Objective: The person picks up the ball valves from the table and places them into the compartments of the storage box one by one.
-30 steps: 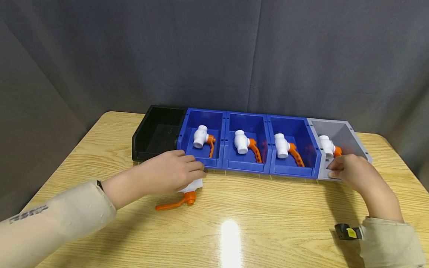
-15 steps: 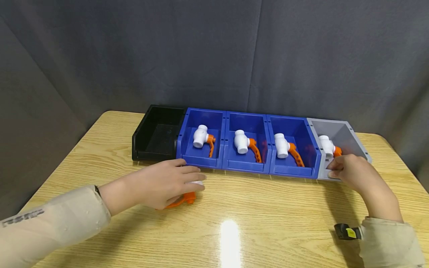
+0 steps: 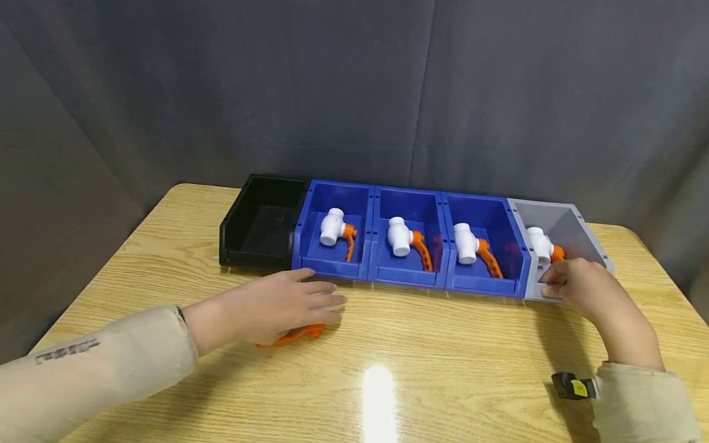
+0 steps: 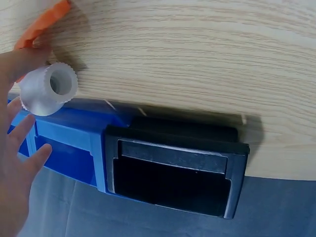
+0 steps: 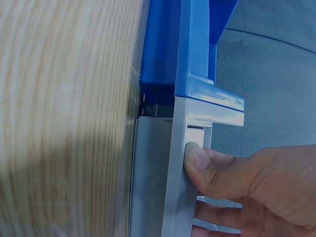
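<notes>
My left hand [image 3: 282, 307] hovers over a white ball valve with an orange lever handle [image 3: 299, 334] on the table, its fingers spread and nearly straight. The left wrist view shows the valve's white ribbed body [image 4: 37, 96] between thumb and fingers; whether the thumb touches it I cannot tell. On the far right, my right hand [image 3: 592, 292] pinches the front lip of the grey bin [image 3: 548, 215]. Its thumb lies on the outer face and its fingers are inside, as the right wrist view shows. Behind those fingers sits another ball valve [image 3: 539, 245], partly hidden.
Three blue bins [image 3: 407, 277] stand in a row, each holding a white valve [image 3: 399, 237] with an orange handle. A black bin [image 3: 271, 231] adjoins them on the left. The wooden table [image 3: 454, 357] extends in front, and a dark curtain [image 3: 354, 92] hangs behind.
My left hand has shifted toward the table's front over the loose valve, covering its white body, and its fingers have spread. My right hand stays on the grey bin.
</notes>
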Tool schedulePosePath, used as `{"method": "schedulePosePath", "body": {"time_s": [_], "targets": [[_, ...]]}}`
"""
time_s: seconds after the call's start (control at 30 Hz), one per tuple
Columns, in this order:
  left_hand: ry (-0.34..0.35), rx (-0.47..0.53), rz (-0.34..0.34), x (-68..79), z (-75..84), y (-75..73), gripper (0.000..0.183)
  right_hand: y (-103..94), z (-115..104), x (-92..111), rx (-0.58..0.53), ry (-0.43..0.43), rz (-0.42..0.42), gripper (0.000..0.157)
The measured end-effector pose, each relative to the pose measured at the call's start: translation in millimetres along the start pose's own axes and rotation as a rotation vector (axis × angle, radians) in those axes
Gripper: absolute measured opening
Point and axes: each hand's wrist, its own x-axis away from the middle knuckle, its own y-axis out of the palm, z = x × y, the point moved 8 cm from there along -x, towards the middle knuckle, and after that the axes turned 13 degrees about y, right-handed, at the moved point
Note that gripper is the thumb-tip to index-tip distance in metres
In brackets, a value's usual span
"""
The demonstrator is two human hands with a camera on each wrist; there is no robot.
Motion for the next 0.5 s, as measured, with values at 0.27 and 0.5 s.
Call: {"method": "schedulePosePath", "body": {"time_s": [0.27, 0.5], "targets": [[-0.001, -0.046, -0.05, -5.4, -0.4, 6.5, 0.056, 1.7, -0.9, 2.1, -0.007, -0.011, 0.01, 0.008], [-0.02, -0.02, -0.071, -8.4, -3.6, 6.4, 0.058, -0.8, -2.7, 2.8, 0.002, -0.018, 0.03, 0.008]]}}
